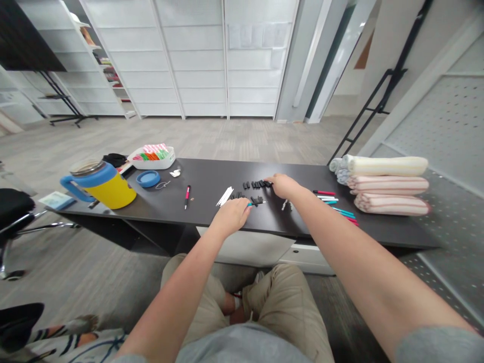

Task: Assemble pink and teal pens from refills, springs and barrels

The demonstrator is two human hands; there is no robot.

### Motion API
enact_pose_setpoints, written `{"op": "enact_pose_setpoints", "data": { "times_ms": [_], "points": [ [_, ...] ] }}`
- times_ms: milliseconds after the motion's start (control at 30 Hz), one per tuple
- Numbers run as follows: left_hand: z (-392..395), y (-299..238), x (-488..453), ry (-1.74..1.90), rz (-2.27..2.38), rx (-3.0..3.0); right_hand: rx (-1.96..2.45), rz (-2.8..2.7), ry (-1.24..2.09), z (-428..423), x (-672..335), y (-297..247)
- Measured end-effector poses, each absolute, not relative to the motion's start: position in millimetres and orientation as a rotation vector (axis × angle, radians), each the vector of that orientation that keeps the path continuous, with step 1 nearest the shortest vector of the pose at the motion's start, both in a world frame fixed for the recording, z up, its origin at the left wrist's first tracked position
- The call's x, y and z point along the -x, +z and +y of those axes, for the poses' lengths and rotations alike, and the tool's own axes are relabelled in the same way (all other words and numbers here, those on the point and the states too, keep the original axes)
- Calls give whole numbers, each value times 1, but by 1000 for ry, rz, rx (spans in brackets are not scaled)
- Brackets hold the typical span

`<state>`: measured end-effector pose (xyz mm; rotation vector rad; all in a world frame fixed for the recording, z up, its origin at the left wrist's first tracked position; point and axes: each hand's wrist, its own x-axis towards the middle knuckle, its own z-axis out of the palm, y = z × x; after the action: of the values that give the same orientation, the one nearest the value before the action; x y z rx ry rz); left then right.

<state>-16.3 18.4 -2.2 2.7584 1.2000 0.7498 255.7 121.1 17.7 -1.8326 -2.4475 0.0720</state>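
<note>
My left hand [233, 214] rests on the dark table [212, 176] with its fingers closed round a teal pen [255, 203], whose tip points right. My right hand [284, 185] reaches further back, its fingers bent over the right end of a row of small black caps [256, 184]. More black caps [238, 195] lie between my hands. A bunch of white pen barrels [224, 196] lies just left of my left hand. Small white parts [286, 204] lie beside my right wrist.
Red, white and teal pens [333, 201] lie right of my right hand, before rolled towels [385, 184]. A lone red pen [186, 195], a blue lid [148, 178], a yellow jug [101, 184] and a white tray of coloured items [154, 155] stand left. An office chair [15, 212] is far left.
</note>
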Motion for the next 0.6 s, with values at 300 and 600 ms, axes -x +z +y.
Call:
{"op": "enact_pose_setpoints", "data": {
  "times_ms": [300,600],
  "points": [
    [24,-4,17,781,1259,-2709,1877,-2413,77,138,-267,25],
    [22,-1,20,827,1301,-2596,1361,-1543,904,66,-260,33]
  ]
}}
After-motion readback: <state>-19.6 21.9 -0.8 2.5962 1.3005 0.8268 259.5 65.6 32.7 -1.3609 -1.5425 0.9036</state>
